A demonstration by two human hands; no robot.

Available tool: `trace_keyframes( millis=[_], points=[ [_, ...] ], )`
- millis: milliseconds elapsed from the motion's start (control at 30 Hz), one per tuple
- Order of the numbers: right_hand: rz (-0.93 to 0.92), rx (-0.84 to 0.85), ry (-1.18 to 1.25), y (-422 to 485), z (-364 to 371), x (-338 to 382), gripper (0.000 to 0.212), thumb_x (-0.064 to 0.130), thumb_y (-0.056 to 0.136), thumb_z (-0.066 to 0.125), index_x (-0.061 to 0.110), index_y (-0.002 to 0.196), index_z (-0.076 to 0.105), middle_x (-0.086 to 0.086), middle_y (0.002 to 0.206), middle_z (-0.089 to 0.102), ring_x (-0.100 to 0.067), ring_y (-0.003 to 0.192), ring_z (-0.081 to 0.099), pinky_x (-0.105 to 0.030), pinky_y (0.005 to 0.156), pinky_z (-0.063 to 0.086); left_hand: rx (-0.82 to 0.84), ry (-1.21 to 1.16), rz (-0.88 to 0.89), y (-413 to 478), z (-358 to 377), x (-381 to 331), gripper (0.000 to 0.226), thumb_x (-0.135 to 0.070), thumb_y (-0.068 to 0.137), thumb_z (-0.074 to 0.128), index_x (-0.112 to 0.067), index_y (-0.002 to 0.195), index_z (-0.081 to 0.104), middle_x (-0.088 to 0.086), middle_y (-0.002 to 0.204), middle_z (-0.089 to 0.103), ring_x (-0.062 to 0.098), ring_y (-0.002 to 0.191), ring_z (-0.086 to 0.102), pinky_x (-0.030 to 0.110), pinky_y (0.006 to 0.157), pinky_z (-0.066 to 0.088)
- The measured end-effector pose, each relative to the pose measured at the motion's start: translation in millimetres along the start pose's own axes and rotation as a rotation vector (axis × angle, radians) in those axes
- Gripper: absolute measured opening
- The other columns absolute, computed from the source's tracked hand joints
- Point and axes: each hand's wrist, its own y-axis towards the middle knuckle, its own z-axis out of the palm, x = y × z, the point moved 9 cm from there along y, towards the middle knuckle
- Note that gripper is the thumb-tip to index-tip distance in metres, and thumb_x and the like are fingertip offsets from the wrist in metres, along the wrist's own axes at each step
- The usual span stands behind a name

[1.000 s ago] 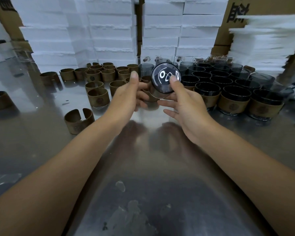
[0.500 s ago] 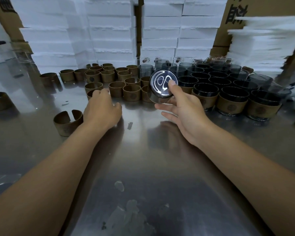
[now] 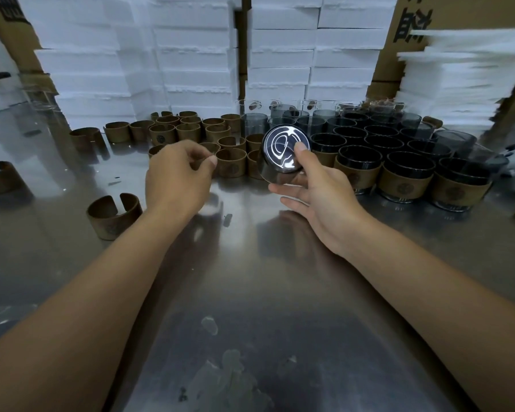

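Currently your right hand (image 3: 318, 188) grips a round dark smoked-glass tumbler (image 3: 277, 153), fingers curled under its wall, thumb on the base. It's held off the shiny steel table (image 3: 250, 292), tipped so the base with its white swirl reflections faces you, mid-scene, just in front of the far rows. Your left hand (image 3: 176, 179) hovers left of it, fingers curled, thumb close to forefinger, right by the brown split-ring cardboard sleeves (image 3: 231, 163); can't tell if it has one pinched. On the right, tumblers wearing brown sleeves (image 3: 406, 179) stand packed, touching each other. One loose brown sleeve (image 3: 113, 215) sits apart, near-left. Stacked white foam blocks (image 3: 191, 55) line the far edge
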Motion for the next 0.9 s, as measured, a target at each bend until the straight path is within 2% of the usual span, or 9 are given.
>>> trace_keyframes(
  millis=[67,133,233,333,467,567,667,800,900],
  points=[
    [0.008,0.009,-0.007,1.3,0.4,-1.4,0.030,0.042,0.095,0.051,0.014,0.094,0.063,0.003,0.070,0.066,-0.019,0.084,0.071,-0.030,0.085,0.051,-0.001,-0.202,0.034,1.3,0.0,-9.0,0.016,-0.023,0.092,0.061,-0.032,0.079,0.062,-0.015,0.080,0.062,-0.003,0.071,0.052,0.016,0.069,0.037],
    [0.021,0.031,0.008,1.7,2.0,-3.3,0.030,0.041,0.096,0.050,0.014,0.094,0.064,0.001,0.075,0.069,-0.015,0.077,0.071,-0.023,0.075,0.054,0.006,-0.320,0.085,-0.6,1.7,-18.9,0.020,-0.020,0.091,0.060,-0.034,0.078,0.059,-0.014,0.079,0.058,-0.002,0.064,0.047,0.013,0.066,0.036],
    [0.040,0.038,0.061,1.9,2.8,-4.2,0.029,0.038,0.097,0.050,0.014,0.089,0.064,0.001,0.070,0.071,-0.011,0.065,0.071,-0.018,0.064,0.053,0.025,-0.377,0.184,-7.3,4.3,-34.8,0.016,-0.016,0.091,0.061,-0.031,0.085,0.060,-0.008,0.100,0.055,-0.002,0.078,0.051,0.006,0.071,0.037],
    [0.055,0.017,0.104,2.9,0.5,-5.0,0.028,0.037,0.097,0.050,0.014,0.087,0.063,-0.002,0.080,0.072,-0.012,0.066,0.070,-0.021,0.067,0.052,0.081,-0.505,0.220,-12.4,6.1,-46.6,0.021,-0.010,0.092,0.060,-0.031,0.085,0.059,-0.010,0.110,0.053,-0.002,0.088,0.057,0.005,0.074,0.041],
    [0.095,0.003,0.167,4.1,0.5,-8.4,0.028,0.038,0.094,0.055,0.010,0.095,0.060,-0.006,0.090,0.069,-0.020,0.084,0.071,-0.032,0.071,0.055,0.182,-0.596,0.260,-20.6,11.5,-60.2,0.019,-0.005,0.093,0.056,-0.022,0.088,0.058,0.010,0.127,0.053,-0.023,0.090,0.054,0.003,0.079,0.040],
    [0.127,0.027,0.277,3.3,3.9,-11.4,0.036,0.036,0.092,0.060,0.005,0.109,0.056,-0.008,0.092,0.069,-0.023,0.089,0.071,-0.038,0.067,0.060,0.259,-0.669,0.248,-26.3,19.7,-65.0,0.019,-0.004,0.095,0.053,-0.021,0.086,0.057,0.004,0.126,0.053,-0.013,0.082,0.060,0.008,0.077,0.045],
    [0.133,0.104,0.388,1.7,8.7,-9.4,0.035,0.037,0.091,0.060,0.005,0.105,0.060,-0.006,0.076,0.075,-0.019,0.078,0.073,-0.035,0.061,0.059,0.270,-0.734,0.223,-27.8,21.2,-66.9,0.016,-0.010,0.094,0.055,-0.020,0.082,0.058,0.001,0.121,0.057,-0.009,0.084,0.062,0.011,0.076,0.047],
    [0.159,0.179,0.421,-0.2,14.7,-9.6,0.040,0.043,0.088,0.059,0.006,0.103,0.064,-0.007,0.082,0.075,-0.017,0.079,0.073,-0.031,0.060,0.058,0.230,-0.813,0.193,-26.7,15.8,-67.8,0.011,-0.018,0.088,0.062,-0.019,0.077,0.058,-0.001,0.116,0.060,-0.009,0.085,0.063,0.010,0.075,0.047],
    [0.147,0.210,0.406,-0.6,17.5,-9.1,0.031,0.044,0.087,0.058,0.016,0.098,0.067,-0.007,0.086,0.075,-0.020,0.087,0.072,-0.030,0.063,0.057,0.220,-0.827,0.181,-28.1,12.1,-69.5,0.013,-0.029,0.077,0.066,-0.019,0.078,0.058,-0.004,0.109,0.063,-0.006,0.084,0.064,0.013,0.076,0.048]
  ],
)
